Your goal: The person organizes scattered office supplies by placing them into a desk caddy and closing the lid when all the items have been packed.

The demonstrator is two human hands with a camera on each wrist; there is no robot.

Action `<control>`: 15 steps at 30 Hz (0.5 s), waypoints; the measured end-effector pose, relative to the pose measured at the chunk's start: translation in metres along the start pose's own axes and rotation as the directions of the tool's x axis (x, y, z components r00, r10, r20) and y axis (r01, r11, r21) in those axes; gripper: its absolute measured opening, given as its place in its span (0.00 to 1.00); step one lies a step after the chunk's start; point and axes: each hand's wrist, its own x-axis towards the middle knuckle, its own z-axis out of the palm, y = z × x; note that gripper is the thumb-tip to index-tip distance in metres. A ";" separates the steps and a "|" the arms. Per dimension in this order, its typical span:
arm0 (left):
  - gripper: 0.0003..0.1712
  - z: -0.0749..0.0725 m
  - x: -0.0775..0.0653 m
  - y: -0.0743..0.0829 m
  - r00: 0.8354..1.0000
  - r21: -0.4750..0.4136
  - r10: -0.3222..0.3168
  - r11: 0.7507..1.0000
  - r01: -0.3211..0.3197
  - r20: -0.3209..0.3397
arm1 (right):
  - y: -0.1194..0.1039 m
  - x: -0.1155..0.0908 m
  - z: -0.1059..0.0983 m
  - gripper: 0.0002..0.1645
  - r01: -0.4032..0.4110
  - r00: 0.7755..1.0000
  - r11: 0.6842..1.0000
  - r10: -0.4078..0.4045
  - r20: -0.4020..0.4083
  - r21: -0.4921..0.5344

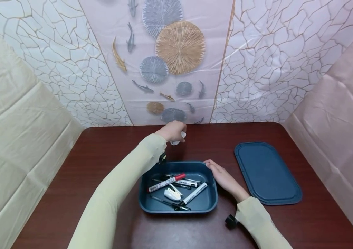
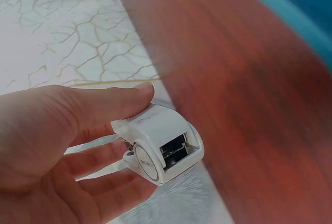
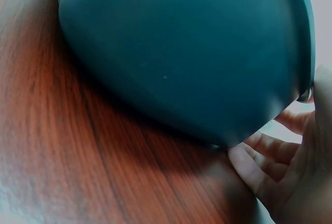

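Note:
In the head view my left hand (image 1: 173, 131) reaches above the far table edge, beyond a dark blue box. It holds a small white plastic device (image 2: 161, 143) between thumb and fingers. The device has a rounded body, a dark rectangular slot and a round side disc; its exact kind is unclear. My right hand (image 1: 221, 174) rests against the far right corner of the blue box (image 1: 178, 211), its fingertips touching the outside wall. Inside the box lie a red-capped marker (image 1: 165, 183), a white marker (image 1: 196, 193), a white stapler-like item (image 1: 172, 194) and several dark pens (image 1: 168, 203).
A dark blue lid (image 1: 268, 173) lies flat on the brown table (image 1: 102, 152), to the right of the box. Patterned cloth (image 1: 248, 69) hangs behind the table, and pale cloth sides (image 1: 24, 121) flank it.

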 end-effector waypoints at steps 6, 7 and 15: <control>0.17 -0.020 -0.001 0.003 1.000 0.046 0.023 0.999 -0.022 -0.021 | -0.001 -0.001 0.000 0.29 -0.008 1.000 1.000 0.008 0.002 0.002; 0.17 -0.023 -0.001 0.003 0.999 0.055 0.027 0.998 -0.026 -0.025 | -0.001 -0.001 0.000 0.29 -0.005 1.000 1.000 0.005 0.004 -0.006; 0.16 -0.050 -0.006 0.011 0.997 0.123 0.030 0.992 -0.022 -0.066 | 0.001 0.000 -0.001 0.30 0.001 1.000 1.000 -0.001 0.000 -0.019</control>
